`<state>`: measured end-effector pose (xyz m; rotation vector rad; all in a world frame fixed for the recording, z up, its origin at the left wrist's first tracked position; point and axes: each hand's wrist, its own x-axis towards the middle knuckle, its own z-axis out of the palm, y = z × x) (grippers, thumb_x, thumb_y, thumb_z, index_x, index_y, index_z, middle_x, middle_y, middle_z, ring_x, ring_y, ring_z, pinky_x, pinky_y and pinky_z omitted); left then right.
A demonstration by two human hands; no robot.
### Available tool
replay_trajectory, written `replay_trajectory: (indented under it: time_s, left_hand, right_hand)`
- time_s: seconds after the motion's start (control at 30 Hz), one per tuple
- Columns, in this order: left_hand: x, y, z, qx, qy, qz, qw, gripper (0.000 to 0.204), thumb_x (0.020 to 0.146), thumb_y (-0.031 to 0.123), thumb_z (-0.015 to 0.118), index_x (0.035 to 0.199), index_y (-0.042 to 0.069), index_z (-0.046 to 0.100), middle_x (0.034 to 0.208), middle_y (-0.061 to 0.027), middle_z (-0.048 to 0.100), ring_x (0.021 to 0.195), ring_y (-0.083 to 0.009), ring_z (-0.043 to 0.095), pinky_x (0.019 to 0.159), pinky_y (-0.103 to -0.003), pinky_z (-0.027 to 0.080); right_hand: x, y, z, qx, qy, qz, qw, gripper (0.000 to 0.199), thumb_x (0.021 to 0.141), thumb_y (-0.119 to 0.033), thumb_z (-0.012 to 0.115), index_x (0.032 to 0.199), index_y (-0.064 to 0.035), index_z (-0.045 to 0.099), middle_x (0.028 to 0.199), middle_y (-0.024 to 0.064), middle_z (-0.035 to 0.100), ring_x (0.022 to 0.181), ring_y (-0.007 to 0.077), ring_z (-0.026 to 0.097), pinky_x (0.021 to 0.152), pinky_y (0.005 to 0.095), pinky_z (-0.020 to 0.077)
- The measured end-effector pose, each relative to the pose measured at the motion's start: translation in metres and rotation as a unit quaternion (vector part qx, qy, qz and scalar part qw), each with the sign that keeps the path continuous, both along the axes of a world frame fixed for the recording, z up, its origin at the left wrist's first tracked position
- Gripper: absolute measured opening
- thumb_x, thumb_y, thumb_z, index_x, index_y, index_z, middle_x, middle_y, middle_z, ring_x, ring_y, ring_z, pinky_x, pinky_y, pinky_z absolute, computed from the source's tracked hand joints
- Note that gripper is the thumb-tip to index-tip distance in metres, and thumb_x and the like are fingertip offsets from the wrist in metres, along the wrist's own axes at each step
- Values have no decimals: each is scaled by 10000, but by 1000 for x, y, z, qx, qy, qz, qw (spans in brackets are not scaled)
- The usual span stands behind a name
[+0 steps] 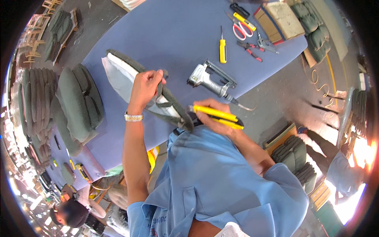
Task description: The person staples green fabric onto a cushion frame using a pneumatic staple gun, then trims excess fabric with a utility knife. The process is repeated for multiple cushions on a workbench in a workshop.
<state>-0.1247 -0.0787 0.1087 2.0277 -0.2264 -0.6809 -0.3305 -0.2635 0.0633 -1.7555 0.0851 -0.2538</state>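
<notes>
My left hand (147, 87) pinches the dark green fabric edge of a seat cushion (122, 75) with a white underside, which lies on the blue worktable (173, 31). My right hand (213, 114) grips yellow-handled pliers (215, 115), whose jaws point at the cushion's near corner by my chest. A metal pneumatic staple gun (209, 81) rests on the table just beyond my right hand, its hose trailing right.
A yellow screwdriver (222, 49), red-handled scissors (241, 29), more pliers (252, 49) and a wooden block (278, 19) lie at the table's far right. Green cushions (77, 100) are stacked at left and on the floor right (294, 156). Another person (73, 211) sits lower left.
</notes>
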Motion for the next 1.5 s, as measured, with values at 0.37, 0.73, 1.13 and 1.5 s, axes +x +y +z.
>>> replay_trajectory:
  time_s: [0.37,0.73,1.13,1.5]
  left_hand:
    - [-34,67,-14,-113,-45,128,984,421,1031,396,640,1004,-6,762,773,-37,717,598,-86,628,564,-293,602]
    - [-115,123,-24,-119,-125,403,899,331,1028,323,646,913,21,720,736,-41,709,610,-110,653,583,-292,524]
    - [-304,241,-68,-65,-101,787,606,288,980,274,690,991,-6,755,767,-57,725,651,-114,667,612,-295,528]
    - [-361,365,-127,157,-75,715,677,267,892,320,715,985,86,801,909,-187,736,867,-367,722,815,-468,572]
  right_hand:
    - [106,-151,-87,-239,358,-136,892,714,909,-471,734,1394,16,541,1020,190,757,896,304,729,827,413,552]
    - [133,3,-81,-141,152,354,912,423,956,-142,720,1358,-45,634,943,71,721,694,120,662,634,253,534]
    - [106,126,-64,-141,189,479,846,421,953,-140,707,1342,1,628,973,91,745,701,133,683,652,275,549]
    - [131,171,-127,-237,124,309,913,396,979,-141,689,1344,-7,620,1079,127,718,931,175,703,793,305,569]
